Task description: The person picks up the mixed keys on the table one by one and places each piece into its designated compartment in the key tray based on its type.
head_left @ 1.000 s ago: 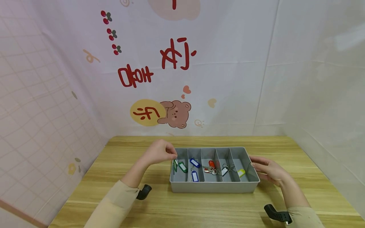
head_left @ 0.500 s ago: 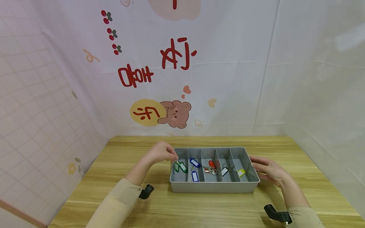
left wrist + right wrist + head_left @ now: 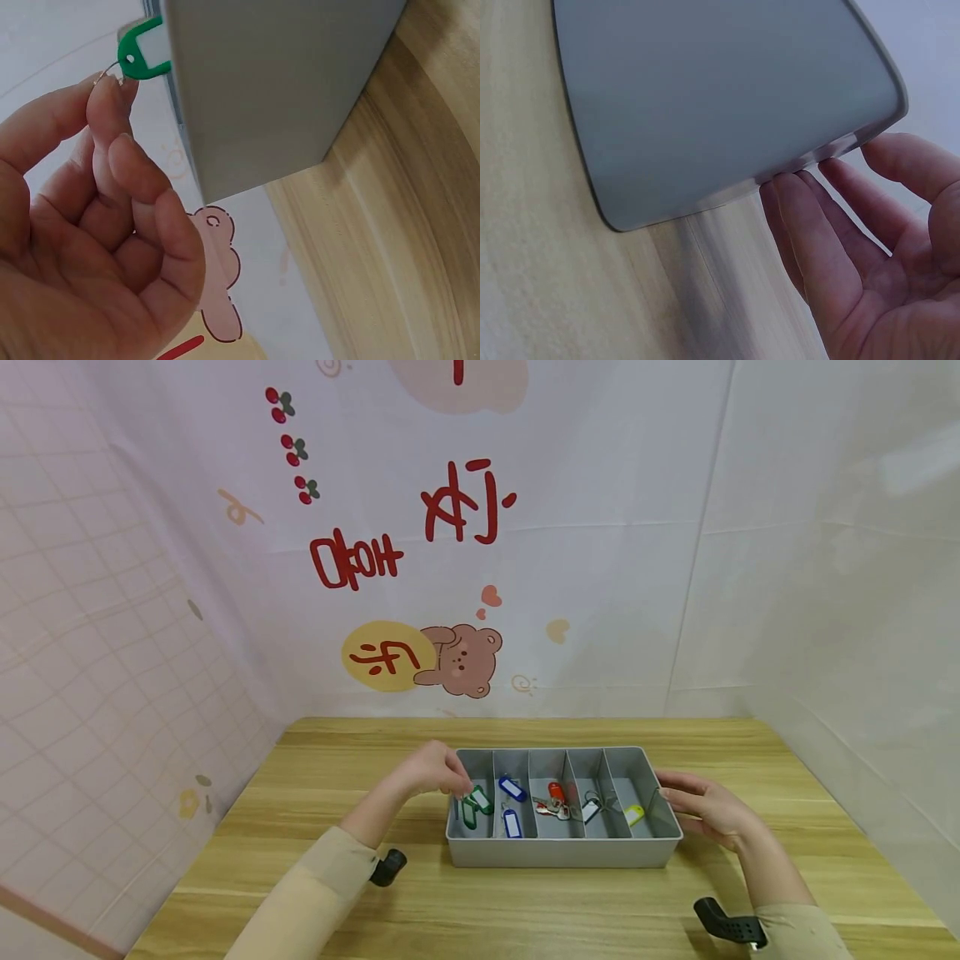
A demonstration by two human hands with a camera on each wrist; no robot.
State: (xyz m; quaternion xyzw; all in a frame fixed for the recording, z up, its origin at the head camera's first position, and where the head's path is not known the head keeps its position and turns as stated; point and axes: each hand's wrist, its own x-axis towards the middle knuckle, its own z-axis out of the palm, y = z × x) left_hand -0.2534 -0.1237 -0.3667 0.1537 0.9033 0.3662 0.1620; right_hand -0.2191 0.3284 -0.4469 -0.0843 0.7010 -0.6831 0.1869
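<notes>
My left hand [image 3: 433,770] is over the left end of a grey divided tray [image 3: 561,854]. Thumb and forefinger pinch the thin metal ring of a green key tag [image 3: 133,43]; in the head view this tag [image 3: 468,815] hangs in the leftmost compartment, beside another green key tag [image 3: 482,799]. The other left fingers curl loosely. My right hand [image 3: 708,807] touches the tray's right end wall from outside. In the right wrist view, the extended fingertips of this hand [image 3: 870,247] meet the wall, thumb close to the rim.
Further compartments hold two blue key tags [image 3: 512,822], red key tags with keys [image 3: 556,792], a black-edged tag [image 3: 592,811] and a yellow tag [image 3: 635,815]. The tray stands on a wooden table [image 3: 555,910] before a printed white cloth [image 3: 600,568].
My left hand has moved slightly right and down, lowering the green key tag from near the tray's left wall deeper into the leftmost compartment. The right hand and tray have stayed put.
</notes>
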